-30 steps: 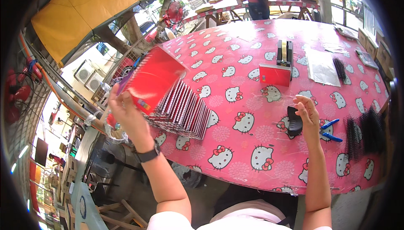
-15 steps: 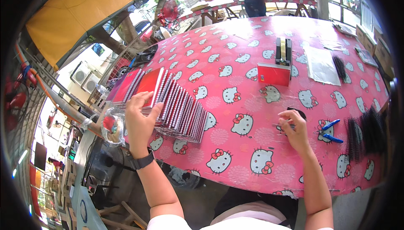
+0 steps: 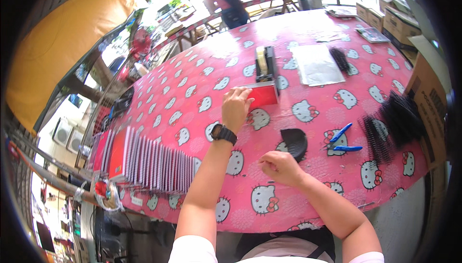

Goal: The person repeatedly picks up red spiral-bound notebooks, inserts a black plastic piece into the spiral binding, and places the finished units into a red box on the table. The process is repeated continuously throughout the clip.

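The left hand (image 3: 235, 109) lies over the left end of a red notebook (image 3: 264, 96) on the pink table (image 3: 313, 130), with a tape dispenser (image 3: 271, 63) close behind it; the right hand (image 3: 283, 167) hovers half curled just beside a black curved piece (image 3: 296, 145), and whether either hand grips anything cannot be told. Blue-handled pliers (image 3: 347, 148) and black coils (image 3: 402, 118) lie rightward, near a cardboard box (image 3: 429, 113); a notebook row (image 3: 154, 164) fills the left, beside the left forearm
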`<action>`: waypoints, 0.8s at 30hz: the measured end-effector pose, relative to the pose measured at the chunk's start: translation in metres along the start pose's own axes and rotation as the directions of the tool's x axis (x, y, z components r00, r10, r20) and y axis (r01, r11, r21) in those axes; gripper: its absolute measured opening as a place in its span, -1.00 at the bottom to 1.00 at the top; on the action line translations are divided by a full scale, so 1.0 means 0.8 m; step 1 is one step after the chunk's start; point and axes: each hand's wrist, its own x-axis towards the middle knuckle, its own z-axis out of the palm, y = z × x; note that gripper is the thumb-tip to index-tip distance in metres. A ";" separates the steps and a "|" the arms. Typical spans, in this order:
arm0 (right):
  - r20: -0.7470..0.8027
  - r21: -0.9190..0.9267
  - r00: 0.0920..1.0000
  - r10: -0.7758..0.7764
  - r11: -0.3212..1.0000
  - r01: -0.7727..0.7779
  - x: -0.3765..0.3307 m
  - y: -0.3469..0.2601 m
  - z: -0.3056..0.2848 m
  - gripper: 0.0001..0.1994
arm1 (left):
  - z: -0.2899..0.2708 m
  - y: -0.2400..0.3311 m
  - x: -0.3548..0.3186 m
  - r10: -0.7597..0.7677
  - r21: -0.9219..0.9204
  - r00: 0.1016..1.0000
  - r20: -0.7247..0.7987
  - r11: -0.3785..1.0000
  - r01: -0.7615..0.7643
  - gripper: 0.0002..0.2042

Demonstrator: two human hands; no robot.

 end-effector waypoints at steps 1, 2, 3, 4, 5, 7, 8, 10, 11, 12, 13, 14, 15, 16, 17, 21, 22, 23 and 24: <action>0.007 -0.009 1.000 -0.010 1.000 0.010 -0.001 0.003 0.001 -0.88 | 0.026 -0.005 0.007 0.035 0.070 0.999 -0.038 0.997 -0.033 -0.80; 0.015 -0.018 1.000 -0.020 1.000 0.020 -0.001 0.004 0.003 -0.88 | 0.045 -0.012 0.012 0.008 0.059 1.000 0.010 0.998 -0.008 -0.77; 0.024 -0.026 0.999 -0.029 0.999 0.030 -0.001 0.004 0.004 -0.87 | 0.056 -0.020 0.018 -0.019 0.049 0.998 0.059 0.999 0.016 -0.75; 0.036 -0.037 0.998 -0.055 0.998 0.057 0.001 0.005 0.005 -0.86 | 0.063 -0.030 0.022 -0.048 0.047 0.993 0.109 0.998 0.043 -0.73; 0.028 -0.040 0.998 -0.058 0.997 0.059 0.002 0.007 0.005 -0.87 | 0.066 -0.036 0.026 -0.045 0.008 0.987 0.153 0.999 0.044 -0.73; 0.014 -0.036 0.997 -0.073 0.997 0.073 0.000 0.007 0.004 -0.87 | 0.063 -0.045 0.032 -0.035 -0.053 0.970 0.240 0.997 0.049 -0.72; 0.042 -0.051 0.998 -0.055 0.997 0.057 0.000 0.010 0.003 -0.86 | 0.061 -0.041 0.038 -0.046 -0.031 0.964 0.261 0.998 0.056 -0.72; 0.033 -0.051 0.999 -0.039 0.998 0.041 -0.003 0.012 0.002 -0.86 | 0.061 -0.027 0.046 -0.068 -0.011 0.953 0.295 0.997 0.074 -0.74; 0.033 -0.053 0.999 -0.040 0.998 0.042 -0.002 0.012 0.002 -0.86 | 0.057 -0.023 0.049 -0.082 0.004 0.950 0.303 0.996 0.085 -0.75; 0.021 -0.059 0.997 -0.073 0.995 0.075 -0.002 0.012 0.004 -0.85 | 0.056 -0.026 0.046 -0.084 -0.017 0.962 0.258 0.996 0.091 -0.78; 0.015 -0.048 0.996 -0.093 0.994 0.094 -0.002 0.011 0.007 -0.85 | 0.053 -0.033 0.041 -0.009 -0.032 0.990 0.140 0.999 0.014 -0.79; 0.015 -0.030 0.993 -0.117 0.993 0.118 0.000 0.008 0.013 -0.85 | 0.046 -0.050 0.032 0.061 -0.029 0.998 0.020 0.998 -0.060 -0.80; 0.004 -0.026 0.991 -0.132 0.991 0.132 0.001 0.007 0.013 -0.86 | 0.040 -0.053 0.032 0.139 -0.034 0.985 -0.101 0.989 -0.143 -0.80; -0.010 -0.013 0.989 -0.151 0.989 0.150 0.002 0.004 0.015 -0.86 | 0.028 -0.059 0.028 0.028 -0.087 0.999 -0.024 0.996 -0.030 -0.81; -0.026 -0.008 0.987 -0.161 0.987 0.161 0.003 0.004 0.013 -0.87 | 0.010 -0.051 0.026 -0.079 -0.143 0.995 0.061 0.986 0.087 -0.82; -0.100 -0.055 0.982 -0.161 0.986 0.156 0.004 -0.003 -0.012 -0.90 | -0.059 0.002 0.009 -0.194 -0.333 0.967 0.165 0.912 0.239 -0.83; -0.098 -0.098 0.988 -0.122 0.989 0.112 0.006 -0.010 -0.028 -0.90 | -0.076 0.019 -0.002 -0.192 -0.374 0.969 0.158 0.896 0.238 -0.82; -0.192 -0.134 0.971 -0.144 0.984 0.119 0.010 -0.005 -0.038 -0.90 | -0.097 0.039 -0.009 -0.192 -0.350 0.960 0.204 0.901 0.255 -0.81; -0.281 -0.174 0.945 -0.169 0.977 0.123 0.012 0.007 -0.047 -0.91 | -0.111 0.056 -0.020 -0.193 -0.328 0.949 0.250 0.905 0.270 -0.80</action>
